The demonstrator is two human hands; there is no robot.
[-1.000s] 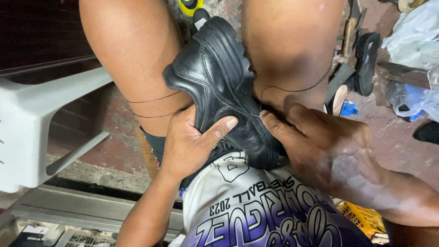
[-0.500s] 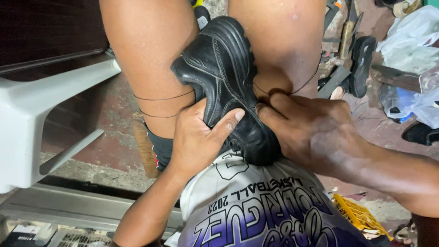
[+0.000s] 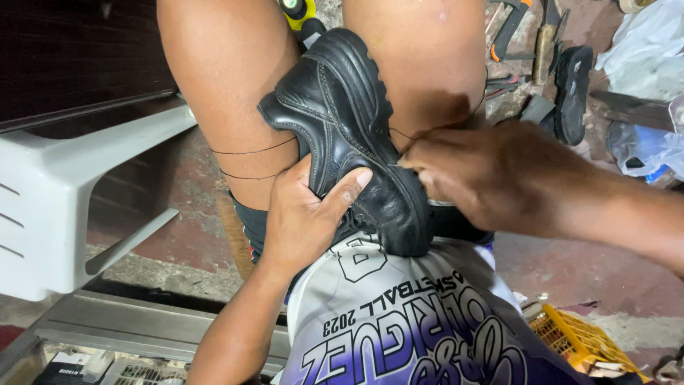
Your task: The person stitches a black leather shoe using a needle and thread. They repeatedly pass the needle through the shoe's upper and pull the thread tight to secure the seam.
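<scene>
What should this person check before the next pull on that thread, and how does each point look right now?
1. Black shoe wedged between the knees: ok.
2. Left hand braces the shoe, thumb across the upper: ok.
3. Right hand at the sole edge, grip on the thread: cannot tell, fingers hide it.
4. Thread free of tangles: cannot tell; strands lie across the thigh.
5. Needle or awl in hand: cannot tell.
6. Tools on the floor within reach: ok.
</scene>
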